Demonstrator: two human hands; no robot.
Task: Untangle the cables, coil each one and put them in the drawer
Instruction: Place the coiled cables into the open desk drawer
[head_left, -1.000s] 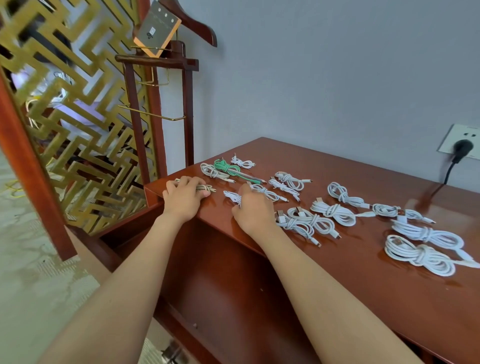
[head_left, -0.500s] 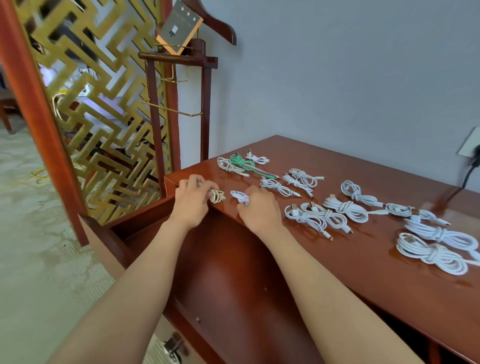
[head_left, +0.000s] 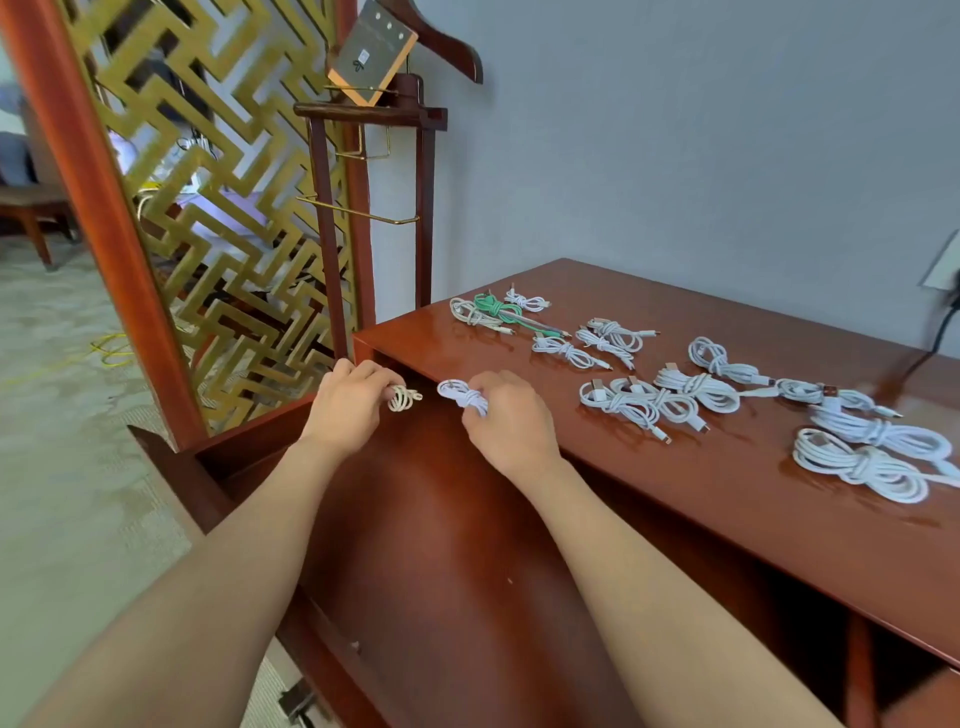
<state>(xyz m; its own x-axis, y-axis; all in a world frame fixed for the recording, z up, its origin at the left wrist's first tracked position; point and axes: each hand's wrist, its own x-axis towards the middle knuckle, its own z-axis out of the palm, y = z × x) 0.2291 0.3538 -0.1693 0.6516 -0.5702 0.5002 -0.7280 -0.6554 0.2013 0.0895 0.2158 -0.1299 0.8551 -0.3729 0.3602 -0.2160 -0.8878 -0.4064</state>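
Grey wall (head_left: 675, 130) backs a glossy reddish-brown desk (head_left: 701, 519), with a gold lattice screen (head_left: 218, 208) and a dark wooden clothes stand (head_left: 371, 111) at its left end and pale carpet (head_left: 62, 415) beyond.

Below the desk's front edge a drawer (head_left: 447, 545) stands pulled out, and both forearms reach across it.

The left hand (head_left: 348, 410) has its fingers curled round a small cream cable (head_left: 405, 399), tied in a coil, whose loops stick out to the right of the fingers. The right hand (head_left: 511, 431) pinches a small white cable (head_left: 462, 395), also coiled, by its knotted middle. Both bundles are held just off the desk's near corner, above the drawer, close beside each other but apart.

On the desk top lie many more coiled white cables (head_left: 696, 389), spread from the far left corner to the right edge of view. The largest lie at the right. A green cable (head_left: 492, 306) lies among the small ones at the far left.
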